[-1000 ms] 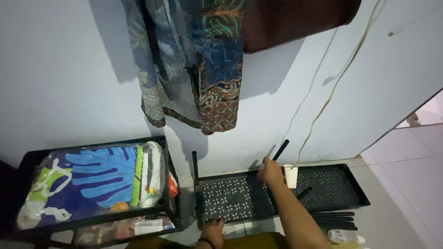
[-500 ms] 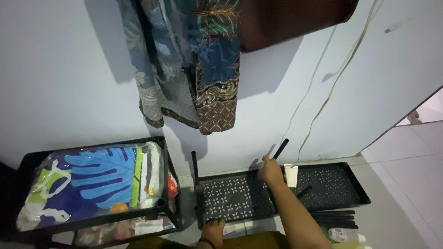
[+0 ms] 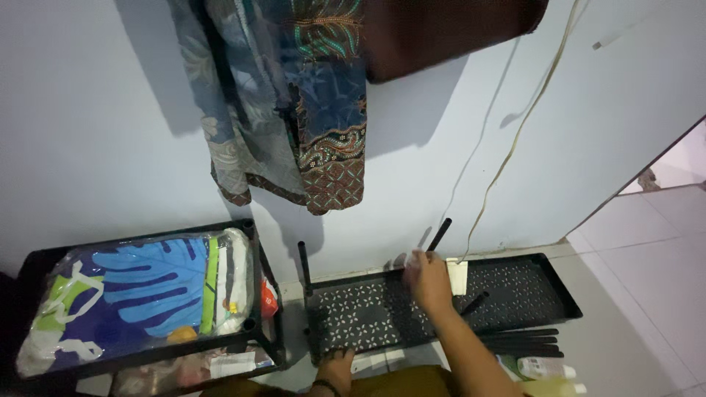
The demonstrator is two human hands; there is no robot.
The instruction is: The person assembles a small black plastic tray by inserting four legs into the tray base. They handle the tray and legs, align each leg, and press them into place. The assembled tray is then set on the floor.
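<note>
one clear-wrapped blue leaf-print package (image 3: 143,294) on left rack (image 3: 254,228), right hand (image 3: 429,283) on perforated shelf (image 3: 529,294)

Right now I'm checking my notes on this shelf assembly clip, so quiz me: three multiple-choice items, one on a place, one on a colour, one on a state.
1. Where does the right hand rest?
A. on the perforated black shelf tray
B. on the hanging batik shirt
C. on the tiled floor

2. What colour is the upright rod at the tray's left corner?
A. white
B. black
C. red

3. What state is the left-side rack in?
A. bare
B. folded flat
C. loaded with a plastic-wrapped blue leaf-print bundle

Answers: 1 A, the palm lies on the tray's rear edge; 2 B, it is dark like the tray; 3 C, the bundle fills its top tier.
</note>
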